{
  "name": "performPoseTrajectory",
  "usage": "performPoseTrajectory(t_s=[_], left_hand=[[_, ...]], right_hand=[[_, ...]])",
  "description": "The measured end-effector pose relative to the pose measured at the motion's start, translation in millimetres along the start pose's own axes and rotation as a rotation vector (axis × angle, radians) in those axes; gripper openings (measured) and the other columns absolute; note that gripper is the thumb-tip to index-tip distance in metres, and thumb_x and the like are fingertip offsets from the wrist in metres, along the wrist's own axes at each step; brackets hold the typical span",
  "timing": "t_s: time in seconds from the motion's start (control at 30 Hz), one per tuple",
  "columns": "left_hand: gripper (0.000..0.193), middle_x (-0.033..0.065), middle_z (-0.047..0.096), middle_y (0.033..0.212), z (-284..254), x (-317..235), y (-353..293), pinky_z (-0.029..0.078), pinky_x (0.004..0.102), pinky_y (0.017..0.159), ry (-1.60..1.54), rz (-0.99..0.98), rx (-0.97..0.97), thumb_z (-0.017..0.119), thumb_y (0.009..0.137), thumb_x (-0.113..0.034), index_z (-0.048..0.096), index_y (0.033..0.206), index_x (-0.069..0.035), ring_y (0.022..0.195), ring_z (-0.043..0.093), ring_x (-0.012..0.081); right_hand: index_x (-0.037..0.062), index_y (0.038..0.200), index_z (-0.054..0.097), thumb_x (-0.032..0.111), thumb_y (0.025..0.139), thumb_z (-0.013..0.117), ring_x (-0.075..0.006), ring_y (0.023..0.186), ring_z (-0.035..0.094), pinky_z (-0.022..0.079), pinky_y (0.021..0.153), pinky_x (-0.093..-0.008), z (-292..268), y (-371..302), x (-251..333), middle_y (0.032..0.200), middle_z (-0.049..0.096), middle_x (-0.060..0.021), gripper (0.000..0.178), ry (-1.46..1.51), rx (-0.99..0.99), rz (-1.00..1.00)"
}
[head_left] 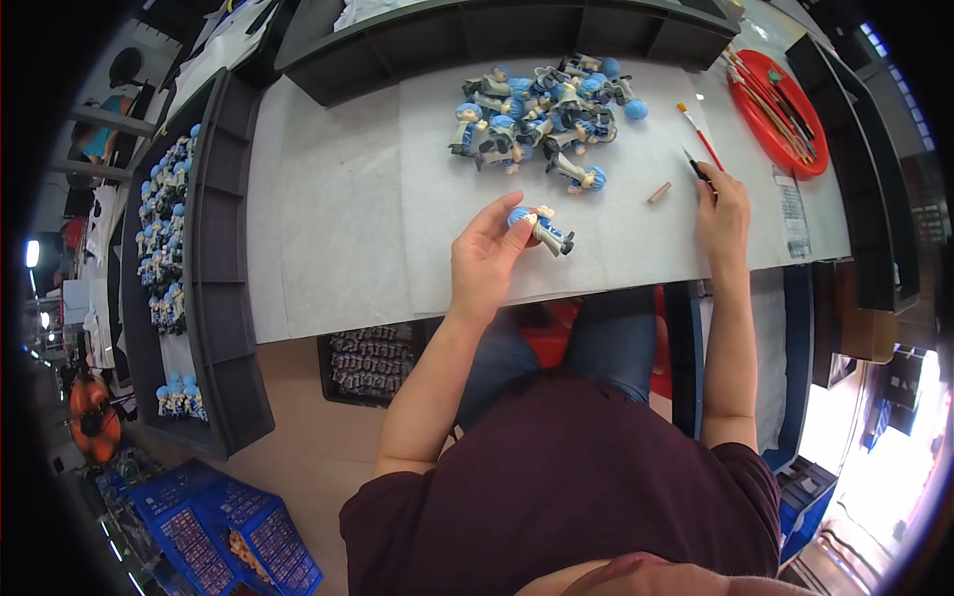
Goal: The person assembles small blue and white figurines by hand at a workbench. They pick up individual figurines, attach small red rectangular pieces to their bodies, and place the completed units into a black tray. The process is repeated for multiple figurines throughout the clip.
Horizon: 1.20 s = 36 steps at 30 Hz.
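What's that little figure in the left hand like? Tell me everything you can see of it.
The small figure looks like molded plastic: rounded light-blue hair, a pale body with blue markings, and dark feet. Its face is too small and partly covered to make out. It is tilted, head toward the picture's upper left and feet toward the lower right. The left hand grips it at the head end, over the white work surface near the front edge.

And nothing legible is offered here! Dark, print-like marks are spotted on a pale strip [792,217] at the right of the table [328,199], just beside the red tray [760,125], but they are left too small and blurred to be read.
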State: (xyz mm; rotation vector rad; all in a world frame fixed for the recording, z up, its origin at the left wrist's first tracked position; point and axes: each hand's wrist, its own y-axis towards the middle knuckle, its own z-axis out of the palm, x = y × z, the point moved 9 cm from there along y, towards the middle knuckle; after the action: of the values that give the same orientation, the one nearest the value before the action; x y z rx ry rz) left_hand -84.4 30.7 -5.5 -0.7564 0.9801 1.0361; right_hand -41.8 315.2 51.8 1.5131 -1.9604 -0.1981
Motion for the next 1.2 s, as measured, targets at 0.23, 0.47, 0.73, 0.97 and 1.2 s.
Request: performPoseTrajectory(t_s=[0.23, 0.47, 0.73, 0.97, 1.2], left_hand=[[0.031, 0.0102, 0.06, 0.102, -3, 0, -1, 0.049, 0.0254, 0.079, 0.013, -0.004, -0.007, 0.054, 0.088, -0.007, 0.051, 0.117, 0.004, 0.09, 0.058, 0.0126], [0.032, 0.0099, 0.06, 0.102, -4, 3, -1, 0.049, 0.0264, 0.081, 0.012, -0.026, -0.009, 0.055, 0.088, -0.007, 0.051, 0.118, 0.004, 0.089, 0.058, 0.0124], [0.034, 0.0091, 0.06, 0.098, -3, 2, -1, 0.05, 0.0249, 0.078, 0.047, -0.013, -0.009, 0.056, 0.086, -0.005, 0.05, 0.118, 0.005, 0.086, 0.057, 0.0116], [0.034, 0.0122, 0.061, 0.102, -2, 2, -2, 0.049, 0.0272, 0.083, 0.067, -0.03, -0.007, 0.056, 0.086, -0.005, 0.05, 0.118, 0.006, 0.091, 0.058, 0.0138], [0.033, 0.0115, 0.061, 0.101, -3, 3, -2, 0.049, 0.0262, 0.081, 0.061, -0.019, -0.012, 0.056, 0.086, -0.004, 0.05, 0.118, 0.006, 0.089, 0.058, 0.0131]], right_hand=[[-0.0029, 0.106, 0.056, -0.001, 0.081, 0.054, -0.0302, 0.082, 0.055, 0.043, 0.073, -0.0362, -8, -32, 96, 0.086, 0.056, -0.0172, 0.025, 0.404, 0.089, -0.095], [0.0034, 0.101, 0.06, 0.004, 0.076, 0.064, -0.0261, 0.066, 0.057, 0.045, 0.057, -0.0338, 9, -52, 152, 0.08, 0.057, -0.0111, 0.025, 0.431, 0.199, -0.299], [0.0063, 0.096, 0.063, 0.011, 0.073, 0.067, -0.022, 0.061, 0.057, 0.045, 0.051, -0.0313, 11, -54, 154, 0.076, 0.057, -0.0065, 0.024, 0.31, 0.18, -0.306], [0.0062, 0.095, 0.063, 0.011, 0.073, 0.068, -0.0212, 0.061, 0.057, 0.044, 0.05, -0.0308, 14, -58, 151, 0.075, 0.057, -0.0063, 0.024, 0.318, 0.177, -0.288], [0.0043, 0.095, 0.064, 0.01, 0.074, 0.067, -0.0219, 0.06, 0.057, 0.044, 0.05, -0.0317, 17, -61, 149, 0.075, 0.057, -0.0077, 0.022, 0.361, 0.198, -0.235]])
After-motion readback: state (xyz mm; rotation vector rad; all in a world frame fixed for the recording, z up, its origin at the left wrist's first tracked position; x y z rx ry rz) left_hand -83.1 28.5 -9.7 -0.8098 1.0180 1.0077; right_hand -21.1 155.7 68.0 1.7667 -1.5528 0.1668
